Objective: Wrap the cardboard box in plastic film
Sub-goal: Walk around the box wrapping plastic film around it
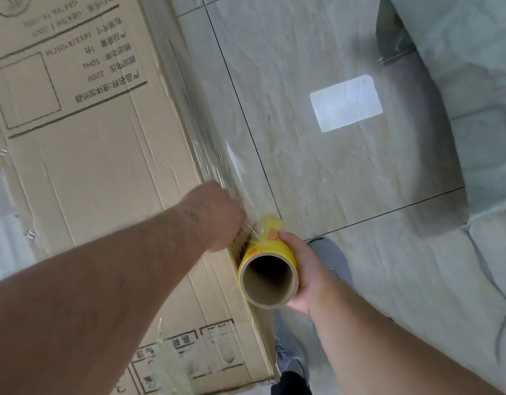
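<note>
Right hand (300,269) grips a yellow roll (267,273) beside the box (89,166) edge; left hand (217,215) pinches film (212,149) stretched along that edge.

**Floor, shoes and a bright patch**

A pale marbled tile floor (346,195) fills the right and centre of the frame, crossed by thin dark grout lines. A bright white rectangular patch of light (346,103) lies on a tile at upper right. A dark curved shadow (434,143) sweeps down the right side. Grey shoes show near the bottom centre: one (330,256) at mid-frame, another (290,356) lower, above a black trouser cuff (291,384).
</note>
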`<state>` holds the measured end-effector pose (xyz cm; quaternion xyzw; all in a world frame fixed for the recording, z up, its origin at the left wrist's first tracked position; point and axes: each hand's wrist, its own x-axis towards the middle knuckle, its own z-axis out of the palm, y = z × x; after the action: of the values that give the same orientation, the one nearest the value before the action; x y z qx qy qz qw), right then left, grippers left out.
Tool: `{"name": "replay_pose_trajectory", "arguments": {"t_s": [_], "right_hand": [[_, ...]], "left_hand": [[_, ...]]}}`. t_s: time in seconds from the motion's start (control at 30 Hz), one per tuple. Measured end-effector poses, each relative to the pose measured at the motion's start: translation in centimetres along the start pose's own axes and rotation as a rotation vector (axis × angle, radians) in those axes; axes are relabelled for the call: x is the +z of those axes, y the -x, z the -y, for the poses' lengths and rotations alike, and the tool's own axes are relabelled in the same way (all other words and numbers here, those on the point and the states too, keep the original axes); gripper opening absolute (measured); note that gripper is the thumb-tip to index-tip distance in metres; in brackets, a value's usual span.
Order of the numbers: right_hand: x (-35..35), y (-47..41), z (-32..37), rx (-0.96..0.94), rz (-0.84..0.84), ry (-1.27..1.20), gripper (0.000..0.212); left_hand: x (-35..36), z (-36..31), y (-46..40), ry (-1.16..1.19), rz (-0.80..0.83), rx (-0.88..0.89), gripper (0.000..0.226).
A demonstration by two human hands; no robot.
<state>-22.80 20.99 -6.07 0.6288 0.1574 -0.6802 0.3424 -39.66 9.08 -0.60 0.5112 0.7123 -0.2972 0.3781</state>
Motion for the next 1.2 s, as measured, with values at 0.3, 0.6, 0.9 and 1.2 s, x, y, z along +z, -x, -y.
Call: {"name": "replay_pose_trajectory", "arguments": {"t_s": [0.3,0.6,0.9,1.2], "right_hand": [[0.2,-0.3,1.2,0.016,-0.003,0.079,0.077],[-1.9,1.2,-0.4,0.024,-0.015,0.315,0.053],[-0.3,1.7,1.2,-0.240,-0.153,0.889,0.063],[-3.7,0.6,-3.2,0.056,-0.060,-0.033,0.068]], "left_hand": [[0.1,-0.3,0.1,-0.035,-0.003,0.012,0.022],[-0.5,-1.3,0.6,-0.007,0.049,0.018,0.037],[-0.4,-2.0,0.9,-0.091,0.071,0.003,0.041],[-0.1,-3.3,-0.5,-0.011,0.034,-0.166,0.060]]}}
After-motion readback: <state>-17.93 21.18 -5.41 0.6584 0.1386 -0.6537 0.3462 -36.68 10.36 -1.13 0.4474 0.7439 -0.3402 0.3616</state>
